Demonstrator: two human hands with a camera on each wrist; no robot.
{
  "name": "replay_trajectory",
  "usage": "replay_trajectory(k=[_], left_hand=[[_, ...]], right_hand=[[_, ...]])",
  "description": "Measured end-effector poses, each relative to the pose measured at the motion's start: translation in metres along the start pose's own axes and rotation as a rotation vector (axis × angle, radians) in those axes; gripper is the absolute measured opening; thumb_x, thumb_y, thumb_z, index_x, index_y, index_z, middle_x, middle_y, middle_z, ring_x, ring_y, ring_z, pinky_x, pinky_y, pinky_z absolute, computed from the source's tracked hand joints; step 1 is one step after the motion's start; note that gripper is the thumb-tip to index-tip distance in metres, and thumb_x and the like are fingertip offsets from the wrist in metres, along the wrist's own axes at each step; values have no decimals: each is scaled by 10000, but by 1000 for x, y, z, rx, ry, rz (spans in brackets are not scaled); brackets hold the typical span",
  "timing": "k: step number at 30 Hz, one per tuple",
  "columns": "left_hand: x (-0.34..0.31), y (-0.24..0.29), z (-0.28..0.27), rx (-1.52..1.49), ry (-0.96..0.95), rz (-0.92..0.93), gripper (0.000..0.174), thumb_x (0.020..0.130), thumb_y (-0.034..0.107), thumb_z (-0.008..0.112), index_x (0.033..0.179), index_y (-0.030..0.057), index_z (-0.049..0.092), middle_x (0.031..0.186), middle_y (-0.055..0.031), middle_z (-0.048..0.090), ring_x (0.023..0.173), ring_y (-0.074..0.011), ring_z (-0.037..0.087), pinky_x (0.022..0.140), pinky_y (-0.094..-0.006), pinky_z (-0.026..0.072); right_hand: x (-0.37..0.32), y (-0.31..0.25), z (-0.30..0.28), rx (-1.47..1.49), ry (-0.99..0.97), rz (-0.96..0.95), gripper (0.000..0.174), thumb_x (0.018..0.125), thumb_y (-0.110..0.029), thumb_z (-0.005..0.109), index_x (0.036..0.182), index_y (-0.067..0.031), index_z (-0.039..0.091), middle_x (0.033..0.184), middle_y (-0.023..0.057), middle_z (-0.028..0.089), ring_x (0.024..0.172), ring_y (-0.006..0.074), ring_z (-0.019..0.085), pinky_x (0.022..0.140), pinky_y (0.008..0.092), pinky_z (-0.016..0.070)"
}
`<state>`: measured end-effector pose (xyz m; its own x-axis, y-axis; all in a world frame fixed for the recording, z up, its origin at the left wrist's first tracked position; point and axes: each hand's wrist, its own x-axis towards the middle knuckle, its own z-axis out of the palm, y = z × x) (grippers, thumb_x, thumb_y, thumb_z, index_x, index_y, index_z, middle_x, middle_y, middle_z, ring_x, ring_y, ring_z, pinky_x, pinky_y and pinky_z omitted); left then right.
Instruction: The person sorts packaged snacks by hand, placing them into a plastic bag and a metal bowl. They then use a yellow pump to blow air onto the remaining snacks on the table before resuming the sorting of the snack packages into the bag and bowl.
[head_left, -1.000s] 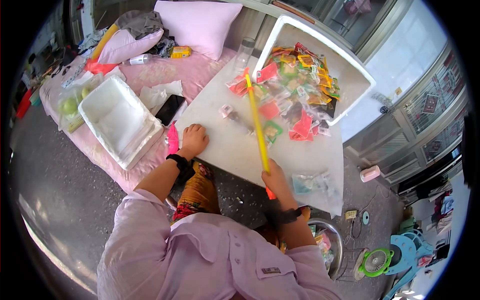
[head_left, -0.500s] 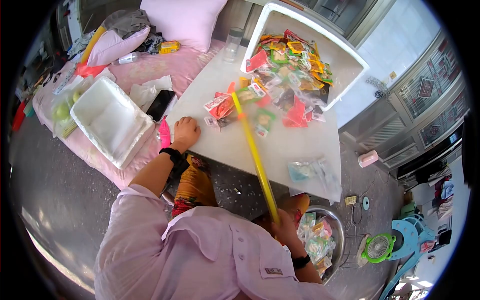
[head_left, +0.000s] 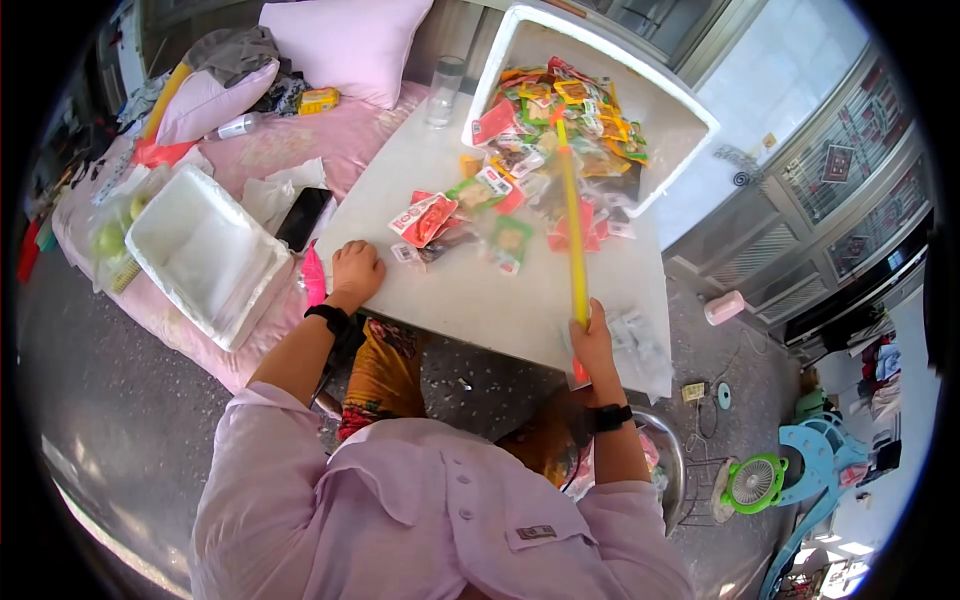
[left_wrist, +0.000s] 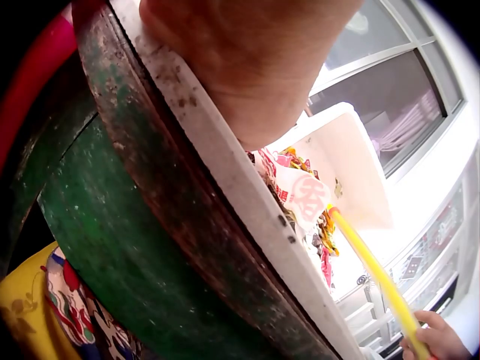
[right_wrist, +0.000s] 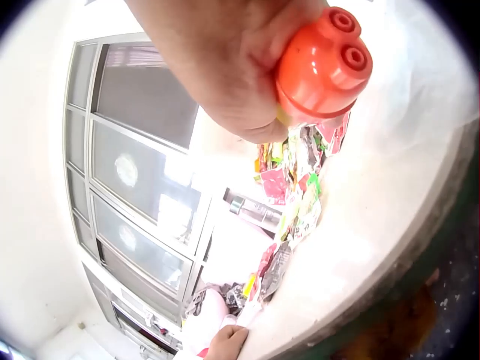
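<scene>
The right hand (head_left: 594,352) grips the red lower end of a long yellow stick (head_left: 575,230), whose far tip lies over the heap of small packets (head_left: 590,110) in the tipped white foam box (head_left: 688,110). In the right wrist view its red end cap (right_wrist: 322,67) sticks out of the fist. The left hand (head_left: 357,271) rests on the table's near left edge, fingers loosely bent, holding nothing. Loose packets (head_left: 425,219) lie on the table (head_left: 400,170) between that hand and the box. In the left wrist view a packet (left_wrist: 304,196) with red print shows.
Clear plastic bags (head_left: 640,350) lie at the table's right corner. A metal basin (head_left: 672,470) with packets stands below. An empty foam box (head_left: 205,250) and a phone (head_left: 303,218) are on the pink bed at the left. A glass jar (head_left: 443,92) stands at the back.
The right hand went back near the body, then forward again. The stick's tip moved from the loose packets to the heap in the box. Several packets now lie nearer the left hand.
</scene>
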<state>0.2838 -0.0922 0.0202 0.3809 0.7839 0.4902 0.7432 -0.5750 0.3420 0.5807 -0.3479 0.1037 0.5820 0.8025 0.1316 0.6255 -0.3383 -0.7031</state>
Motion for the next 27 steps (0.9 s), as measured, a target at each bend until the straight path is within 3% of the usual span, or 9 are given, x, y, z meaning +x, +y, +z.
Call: replay_trajectory(k=[2, 8, 11, 14, 17, 20, 23, 27], left_hand=[[0, 0, 1, -1, 6, 2, 148, 666, 181, 510, 739, 55, 540, 892, -89, 533, 940, -259, 457, 786, -402, 331], [-1, -3, 5, 2, 28, 22, 152, 665, 174, 518, 758, 55, 538, 917, -92, 532, 952, -262, 455, 798, -404, 328], [-3, -4, 8, -11, 43, 43, 142, 662, 166, 519, 755, 58, 535, 930, -95, 530, 955, -265, 453, 800, -406, 328], [-2, -3, 6, -5, 38, 49, 134, 659, 159, 519, 751, 62, 534, 938, -94, 527, 958, -266, 451, 798, -407, 328], [-2, -4, 8, 1, 48, 49, 134, 655, 156, 518, 752, 65, 535, 937, -94, 526, 960, -268, 450, 797, -407, 328], [0, -2, 7, 1, 16, 35, 138, 657, 158, 519, 757, 66, 537, 935, -96, 525, 960, -271, 449, 800, -409, 328], [0, -3, 6, -2, -27, 15, 144, 660, 162, 520, 763, 63, 540, 937, -98, 526, 964, -272, 448, 808, -412, 326], [0, -6, 8, -18, -25, 5, 151, 664, 169, 523, 770, 63, 543, 943, -98, 529, 971, -271, 448, 821, -412, 324]], right_hand=[[14, 11, 4, -70, -8, -96, 471, 751, -142, 491, 1176, -25, 324, 933, 259, 516, 880, 404, 499, 731, 406, 413], [-16, 34, 13, -104, -62, -148, 484, 764, -161, 476, 1203, -42, 309, 962, 267, 508, 904, 413, 488, 753, 414, 409], [-59, 18, -3, -119, -203, 38, 504, 759, -155, 496, 1210, -28, 310, 1015, 256, 495, 940, 394, 484, 786, 388, 404], [-103, 47, -9, -133, -163, -170, 492, 751, -140, 527, 1190, -13, 346, 1020, 217, 509, 951, 328, 510, 802, 351, 404], [-129, 45, -20, 59, -197, -67, 483, 739, -115, 554, 1176, -8, 376, 1037, 170, 510, 963, 263, 511, 819, 327, 393], [-120, 48, -11, -31, -58, -255, 469, 744, -97, 547, 1177, -19, 384, 913, 122, 542, 808, 194, 550, 703, 287, 438], [-85, 13, -18, 166, -203, 255, 454, 750, -88, 534, 1178, -50, 389, 779, 77, 539, 623, 133, 541, 549, 240, 436], [-23, -1, -1, 328, -130, 130, 446, 760, -99, 514, 1186, -88, 382, 696, 41, 510, 505, 83, 487, 456, 216, 398]])
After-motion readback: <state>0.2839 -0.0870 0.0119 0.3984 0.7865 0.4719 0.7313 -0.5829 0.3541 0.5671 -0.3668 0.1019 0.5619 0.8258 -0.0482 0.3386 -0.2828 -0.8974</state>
